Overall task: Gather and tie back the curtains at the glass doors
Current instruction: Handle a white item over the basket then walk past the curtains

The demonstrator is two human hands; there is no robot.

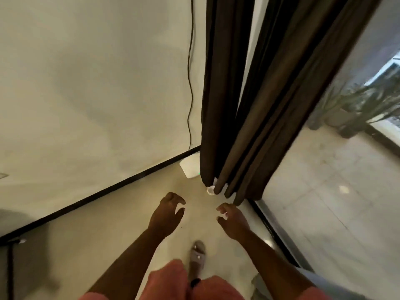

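Observation:
A dark brown curtain (249, 100) hangs in gathered folds in the corner between the white wall and the glass door (324, 191). Its hem ends just above the floor, with a bit of white lining showing. My left hand (166, 215) is held out below the hem, fingers curled apart and holding nothing. My right hand (232, 219) is level with it, fingers apart, its fingertips just short of the curtain's lowest fold. No tie-back is visible.
A black cable (190, 83) runs down the white wall. A white flat object (190, 167) lies on the floor by the curtain's foot. A black skirting line marks the wall's base. My sandalled foot (197, 256) stands on the pale floor. Potted plants (355, 109) stand outside the glass.

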